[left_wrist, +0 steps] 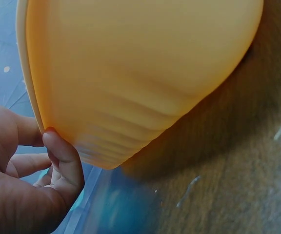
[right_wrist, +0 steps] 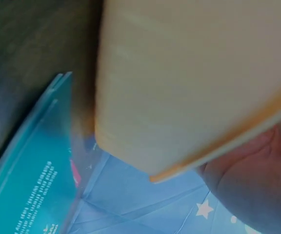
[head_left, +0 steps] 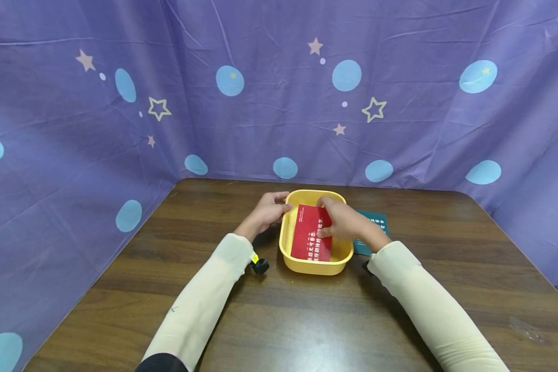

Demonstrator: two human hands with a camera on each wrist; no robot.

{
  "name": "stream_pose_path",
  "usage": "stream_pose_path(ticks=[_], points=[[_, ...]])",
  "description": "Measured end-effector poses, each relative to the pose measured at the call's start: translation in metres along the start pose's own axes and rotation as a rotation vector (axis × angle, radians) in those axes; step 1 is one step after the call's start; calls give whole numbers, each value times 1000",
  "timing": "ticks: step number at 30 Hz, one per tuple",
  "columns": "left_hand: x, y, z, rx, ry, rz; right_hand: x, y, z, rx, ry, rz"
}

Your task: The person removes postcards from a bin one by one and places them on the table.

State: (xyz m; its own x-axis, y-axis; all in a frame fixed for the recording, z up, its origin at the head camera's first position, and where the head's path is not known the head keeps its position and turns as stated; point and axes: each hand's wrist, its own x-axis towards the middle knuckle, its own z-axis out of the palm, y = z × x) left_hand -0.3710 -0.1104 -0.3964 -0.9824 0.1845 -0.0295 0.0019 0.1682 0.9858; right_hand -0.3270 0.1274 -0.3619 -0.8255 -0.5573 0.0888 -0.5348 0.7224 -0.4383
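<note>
A yellow plastic basket (head_left: 292,262) stands on the table, and its ribbed outer wall (left_wrist: 111,97) fills much of the left wrist view. My left hand (head_left: 268,209) pinches the basket's left rim between thumb and fingers. Inside the basket is a red booklet (head_left: 307,237) with white printed characters. My right hand (head_left: 346,219) reaches over the right rim and grips the booklet near its right edge, thumb on its face; some fingertips are hidden. Just right of the basket, partly behind my right wrist, lies a teal booklet (head_left: 376,219), also seen as a teal stack (right_wrist: 38,170) in the right wrist view.
The wooden table (head_left: 279,320) extends around the basket on all sides. A purple curtain (head_left: 279,119) with stars and blue spots hangs behind and to the left. Black straps with small devices sit at both wrists, one of them a black wrist camera (head_left: 260,266).
</note>
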Motion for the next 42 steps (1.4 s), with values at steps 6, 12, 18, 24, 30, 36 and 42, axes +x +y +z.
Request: stream_pose_path(ticks=[6,12,18,24,30,36,42], points=[[-1,0,0,-11,-7,-3,-5,-1,-12,138,92,-110],[0,0,0,-5,-6,-9,-9,-4,-24,275,201,-138],[0,0,0,1,-5,-11,-16,-6,-43,341,298,-107],[-1,1,-1,6,-7,-6,-28,0,-62,378,335,-72],[-1,1,0,-1,-15,4,-39,11,-80,344,421,-6],[0,1,0,-2,-11,6,-48,33,-95,343,518,66],[0,0,-1,-4,-14,2,-53,59,-100,363,532,162]])
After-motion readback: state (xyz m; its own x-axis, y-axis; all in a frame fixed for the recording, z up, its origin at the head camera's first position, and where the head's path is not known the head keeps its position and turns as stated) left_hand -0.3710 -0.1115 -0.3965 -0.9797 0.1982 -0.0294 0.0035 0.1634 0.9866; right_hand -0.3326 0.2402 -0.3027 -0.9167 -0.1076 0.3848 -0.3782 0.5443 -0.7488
